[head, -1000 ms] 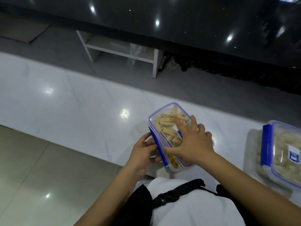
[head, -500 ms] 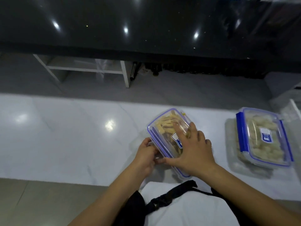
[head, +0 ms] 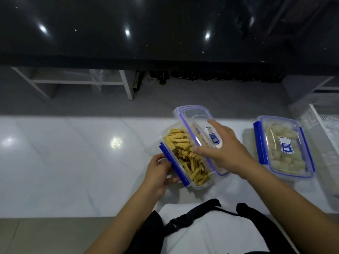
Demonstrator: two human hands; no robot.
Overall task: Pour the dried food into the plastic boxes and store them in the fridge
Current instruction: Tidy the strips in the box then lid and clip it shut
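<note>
Two blue-labelled boxes, writing unreadable: left hand [head: 159,173] gripping box [head: 185,158]; right hand [head: 222,151] gripping lid [head: 198,129].

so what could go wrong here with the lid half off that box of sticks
The lid sits skewed over the box of yellow sticks, so pressing with the right hand may seat it crooked and trap sticks at the rim. The left hand holds the blue clip side alone; a hard push could tip the box and spill onto the white counter.
</note>
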